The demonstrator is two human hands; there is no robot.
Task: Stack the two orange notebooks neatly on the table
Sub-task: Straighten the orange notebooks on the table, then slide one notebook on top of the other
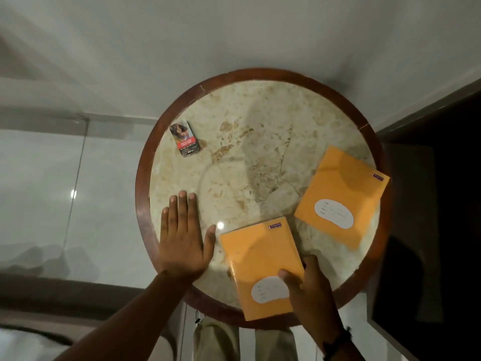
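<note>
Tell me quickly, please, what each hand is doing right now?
Left hand: open, flat on the table, holding nothing.
Right hand: fingers closed on the near orange notebook.

A: State the item count on the round table (pixel 145 178).

B: Orange notebooks: two. One near notebook (pixel 256 259), one far notebook (pixel 343 194).

A: White label patches?

B: Two, one on each cover.

A: Other items?

B: One small printed box (pixel 185 138).

A: Hands in view?

B: Two: one left hand (pixel 182 243), one right hand (pixel 309 295).
</note>
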